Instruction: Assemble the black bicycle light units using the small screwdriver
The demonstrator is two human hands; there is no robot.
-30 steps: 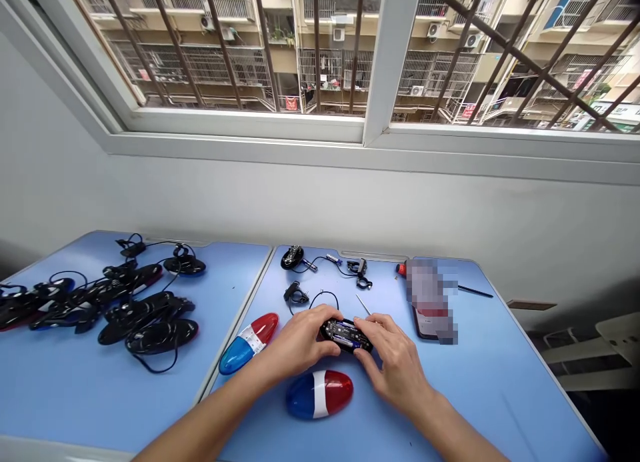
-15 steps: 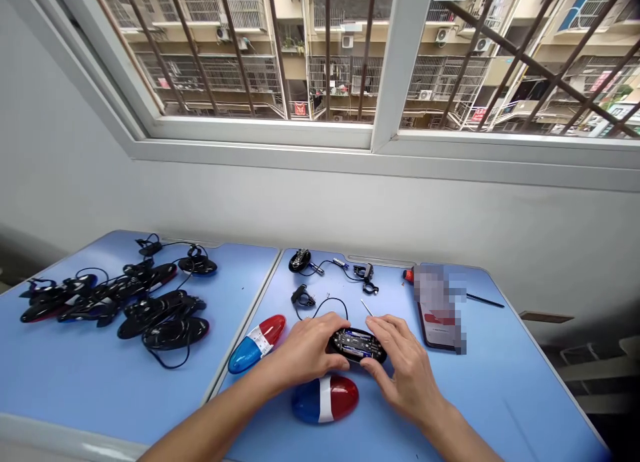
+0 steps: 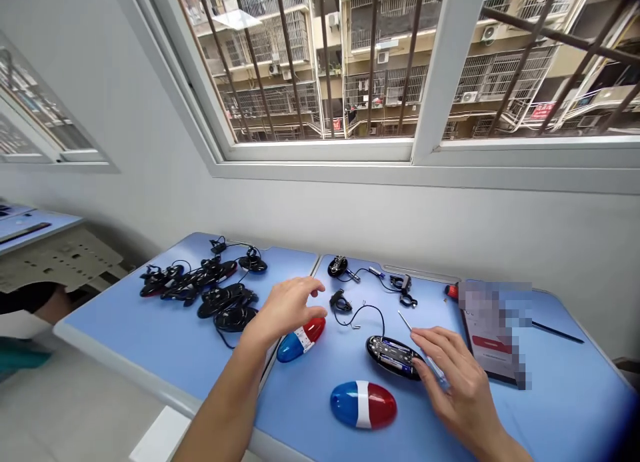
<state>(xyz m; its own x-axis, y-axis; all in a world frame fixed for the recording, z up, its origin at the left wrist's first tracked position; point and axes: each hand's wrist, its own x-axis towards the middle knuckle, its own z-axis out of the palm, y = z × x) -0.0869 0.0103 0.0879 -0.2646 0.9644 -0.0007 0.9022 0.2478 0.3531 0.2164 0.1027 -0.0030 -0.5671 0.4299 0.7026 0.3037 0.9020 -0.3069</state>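
My left hand (image 3: 293, 303) is raised over the left side of the table, fingers curved, thumb apart, holding nothing. Just below it lies a blue, white and red plastic cover (image 3: 303, 340). The thumb and fingers of my right hand (image 3: 454, 369) are around the right end of a black oval bike light base (image 3: 387, 357), whose open battery bay faces up with batteries in it. A small screwdriver (image 3: 405, 321) passes under those fingers; its clear bluish handle shows in part by the palm. Nearer me rests a second blue, white and red cover (image 3: 363, 405).
Several black light units with cables (image 3: 227, 302) are heaped on the left table. Behind the base are a clamp with a cable (image 3: 341, 302), another opened unit (image 3: 338, 267) and brackets (image 3: 403, 290). A phone (image 3: 487, 342) lies right, beside a red-tipped tool (image 3: 452, 291).
My left hand has let go of the black base and moved up and left, opening. My right hand stays at the base's right end. The view has swung left.
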